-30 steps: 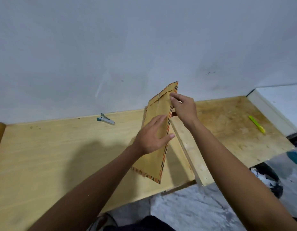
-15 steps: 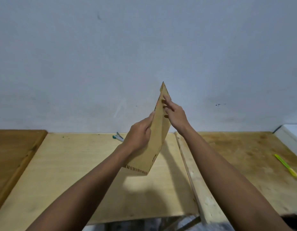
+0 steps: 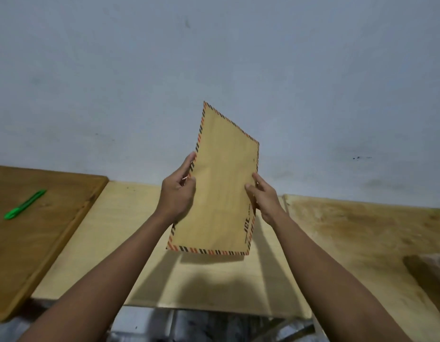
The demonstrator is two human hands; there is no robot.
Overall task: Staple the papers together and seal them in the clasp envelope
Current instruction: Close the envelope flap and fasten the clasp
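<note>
A brown clasp envelope [image 3: 221,183] with a red and black striped border is held upright in the air above the table, its plain printed face toward me. My left hand [image 3: 178,193] grips its left edge at mid height. On the opposite edge my right hand [image 3: 264,196] holds it, thumb on the front. The flap side faces away and is hidden. No papers or stapler show.
A pale plywood tabletop [image 3: 130,218] lies below the envelope against a white wall. A darker wooden board [image 3: 41,233] at the left carries a green pen [image 3: 24,204]. A stained board [image 3: 362,233] lies at the right, with a brown object [image 3: 428,270] at its right edge.
The envelope has been raised and turned from edge-on so its broad front faces me. Both hands shifted to its side edges. My view swung left, and the stapler is out of sight.
</note>
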